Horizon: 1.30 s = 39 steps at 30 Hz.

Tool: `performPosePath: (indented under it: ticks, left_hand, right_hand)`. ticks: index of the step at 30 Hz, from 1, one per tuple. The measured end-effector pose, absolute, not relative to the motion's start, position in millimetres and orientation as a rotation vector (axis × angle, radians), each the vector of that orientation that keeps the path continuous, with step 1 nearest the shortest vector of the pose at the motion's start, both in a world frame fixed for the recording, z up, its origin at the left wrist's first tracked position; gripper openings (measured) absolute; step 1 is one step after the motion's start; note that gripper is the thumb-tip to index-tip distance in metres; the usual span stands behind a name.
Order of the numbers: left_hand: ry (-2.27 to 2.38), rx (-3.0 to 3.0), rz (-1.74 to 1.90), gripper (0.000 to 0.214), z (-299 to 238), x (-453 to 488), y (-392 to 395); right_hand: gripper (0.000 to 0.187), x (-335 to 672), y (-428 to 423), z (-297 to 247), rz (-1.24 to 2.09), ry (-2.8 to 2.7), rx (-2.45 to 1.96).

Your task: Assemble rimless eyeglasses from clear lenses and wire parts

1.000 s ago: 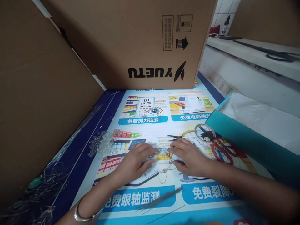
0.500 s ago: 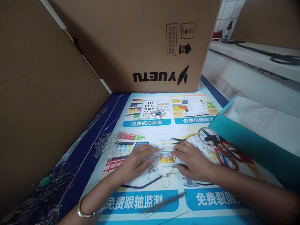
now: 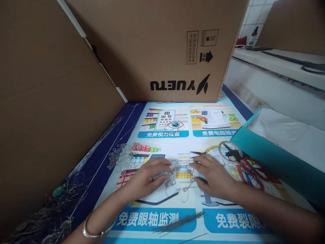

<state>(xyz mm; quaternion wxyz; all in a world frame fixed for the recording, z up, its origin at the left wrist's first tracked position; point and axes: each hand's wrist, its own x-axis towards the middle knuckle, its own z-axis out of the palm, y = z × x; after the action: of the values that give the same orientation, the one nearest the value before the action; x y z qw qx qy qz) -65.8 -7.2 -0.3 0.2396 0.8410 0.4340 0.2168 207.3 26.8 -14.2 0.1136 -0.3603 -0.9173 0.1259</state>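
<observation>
A thin wire ring strung with clear beads [image 3: 185, 189] lies between my two hands on the printed sheet. My left hand [image 3: 149, 176] has its thumb and fingertips closed in on the ring's left side, by a cluster of beads. On the opposite side, my right hand [image 3: 214, 174] holds the ring's edge with thumb and index fingertips, a small gap showing between them. Exactly where the wire passes under the fingertips is hard to see. Just beyond my right fingers lie pliers with yellow handles [image 3: 212, 148]. Loose clear beads [image 3: 120, 156] are heaped past my left hand.
Red-handled scissors [image 3: 250, 173] lie right of my right hand, near a teal box [image 3: 274, 152]. Cut wires [image 3: 179, 223] rest in front. Tangled wire pieces [image 3: 63, 203] sit at the left. Tall cardboard [image 3: 142, 44] walls off the back and left.
The whole view has shifted slightly, so things appear a little farther right and lower. Both hands stay at the beaded ring, with their fingers barely altered.
</observation>
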Motion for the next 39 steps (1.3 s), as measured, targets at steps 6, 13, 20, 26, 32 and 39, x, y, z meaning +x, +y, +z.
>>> performPosePath:
  ticks: [6,13,20,26,32,39]
  left_hand:
    - [1.167,2.518,0.412,0.046,3.2,-39.3,-18.9]
    - [1.06,2.65,0.214,0.059,-4.9,-9.1,-17.3]
    - [1.074,2.687,0.12,0.062,-10.5,1.9,-21.1]
    - [1.117,2.715,0.174,0.056,-9.0,5.3,-23.2]
    - [1.265,2.687,0.274,0.054,-15.2,3.5,-20.9]
    - [1.377,2.677,0.268,0.056,-24.9,10.2,-19.4]
  right_hand:
    - [0.042,208.7,32.9,-14.3,0.301,-2.651,-1.124]
    - [0.039,209.7,33.1,-14.1,0.335,-2.611,-1.098]
    - [0.039,212.0,33.6,-13.9,0.387,-2.564,-1.069]
    - [0.035,212.0,30.9,-12.6,0.386,-2.522,-1.087]
    - [0.034,213.1,28.7,-11.0,0.355,-2.524,-1.118]
    - [0.03,214.6,30.7,-16.6,0.382,-2.498,-1.096]
